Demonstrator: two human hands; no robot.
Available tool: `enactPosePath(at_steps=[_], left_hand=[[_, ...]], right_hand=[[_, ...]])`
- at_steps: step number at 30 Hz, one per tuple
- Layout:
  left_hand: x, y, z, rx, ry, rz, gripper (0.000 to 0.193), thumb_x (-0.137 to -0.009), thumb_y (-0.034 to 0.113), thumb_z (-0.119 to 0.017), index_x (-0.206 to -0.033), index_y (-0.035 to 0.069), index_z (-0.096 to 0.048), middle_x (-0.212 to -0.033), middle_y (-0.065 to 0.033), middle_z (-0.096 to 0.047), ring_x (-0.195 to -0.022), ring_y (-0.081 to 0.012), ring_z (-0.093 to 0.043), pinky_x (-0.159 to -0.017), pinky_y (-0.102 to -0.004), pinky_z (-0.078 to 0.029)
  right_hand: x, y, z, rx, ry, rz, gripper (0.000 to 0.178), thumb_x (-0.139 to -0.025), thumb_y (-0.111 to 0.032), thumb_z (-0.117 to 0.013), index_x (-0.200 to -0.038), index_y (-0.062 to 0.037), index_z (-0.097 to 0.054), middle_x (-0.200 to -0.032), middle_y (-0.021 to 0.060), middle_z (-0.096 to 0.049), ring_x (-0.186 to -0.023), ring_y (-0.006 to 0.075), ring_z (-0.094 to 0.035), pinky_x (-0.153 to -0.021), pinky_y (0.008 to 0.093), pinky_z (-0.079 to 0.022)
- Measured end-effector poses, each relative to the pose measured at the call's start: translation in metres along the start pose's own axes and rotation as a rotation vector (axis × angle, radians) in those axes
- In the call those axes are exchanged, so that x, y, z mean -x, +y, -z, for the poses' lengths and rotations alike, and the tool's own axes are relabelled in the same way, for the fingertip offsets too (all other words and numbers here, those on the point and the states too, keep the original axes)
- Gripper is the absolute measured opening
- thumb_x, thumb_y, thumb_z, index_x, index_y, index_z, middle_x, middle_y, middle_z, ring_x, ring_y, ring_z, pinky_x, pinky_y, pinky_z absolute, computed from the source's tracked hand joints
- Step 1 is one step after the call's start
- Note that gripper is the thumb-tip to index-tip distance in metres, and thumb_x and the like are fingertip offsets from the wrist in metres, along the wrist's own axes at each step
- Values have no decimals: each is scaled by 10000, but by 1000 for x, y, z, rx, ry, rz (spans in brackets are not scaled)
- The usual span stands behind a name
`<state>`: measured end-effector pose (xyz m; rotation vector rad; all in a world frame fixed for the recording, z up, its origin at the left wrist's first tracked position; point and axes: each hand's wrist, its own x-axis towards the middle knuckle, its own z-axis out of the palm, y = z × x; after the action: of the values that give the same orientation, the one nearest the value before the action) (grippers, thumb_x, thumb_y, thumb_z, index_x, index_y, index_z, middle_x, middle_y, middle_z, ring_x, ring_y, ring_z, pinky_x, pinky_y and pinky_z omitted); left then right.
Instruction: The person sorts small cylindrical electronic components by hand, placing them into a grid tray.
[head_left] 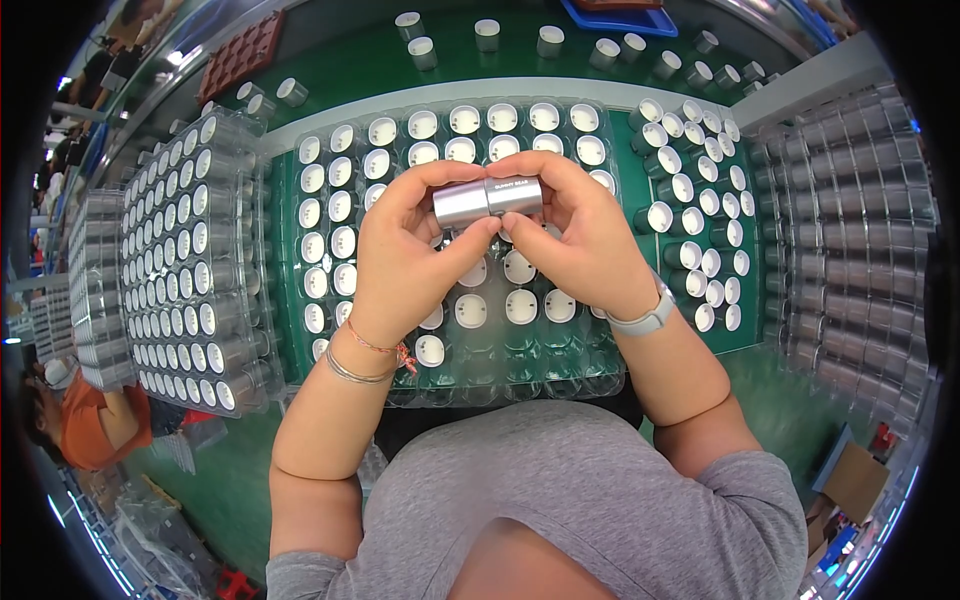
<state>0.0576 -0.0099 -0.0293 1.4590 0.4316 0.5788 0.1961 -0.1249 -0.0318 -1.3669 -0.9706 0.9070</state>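
Observation:
A silver-grey metal cylinder lies sideways between both hands above the middle of the table. A seam crosses it near the centre, and I cannot tell whether it is one piece or two set end to end. My left hand is closed round its left part, and my right hand round its right part, which bears small print. Both thumbs press near the seam. Below the hands is a clear plastic tray with rows of grey cylinders whose white round ends face up. Several pockets at its near side hold nothing.
Stacked trays of white-ended cylinders stand at the left. Loose cylinders crowd the green tabletop at the right, beside stacked clear trays. Beyond a grey rail are more cylinders and a blue tray. A person in orange is at the left.

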Motion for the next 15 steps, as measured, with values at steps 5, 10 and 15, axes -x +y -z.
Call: enactPosePath(at_steps=[5,10,15], left_hand=[[0,-1,0,3,9,9,381,-789,-66,-693,-1147,-33,-566,-1126,-107,-590,-1069,-189,-604,-925,-308,-521],[0,-2,0,2,12,1,378,-793,-63,-691,-1148,-30,-567,-1126,-104,-588,-1063,-186,-604,-921,-303,-522],[1,-2,0,8,9,9,373,-797,-61,-688,-1148,-28,-568,-1126,-102,-585,-1066,-184,-600,-920,-300,-521]], right_hand=[[0,0,0,56,4,-3,351,-865,34,-549,-1215,8,-528,-1150,73,-592,-1007,125,-584,-844,274,-493],[-1,0,0,62,-3,7,352,-870,30,-551,-1221,7,-524,-1150,70,-591,-1004,124,-584,-843,272,-493],[-1,1,0,65,-8,19,348,-877,30,-550,-1224,7,-522,-1146,68,-590,-1012,124,-583,-851,270,-494]])
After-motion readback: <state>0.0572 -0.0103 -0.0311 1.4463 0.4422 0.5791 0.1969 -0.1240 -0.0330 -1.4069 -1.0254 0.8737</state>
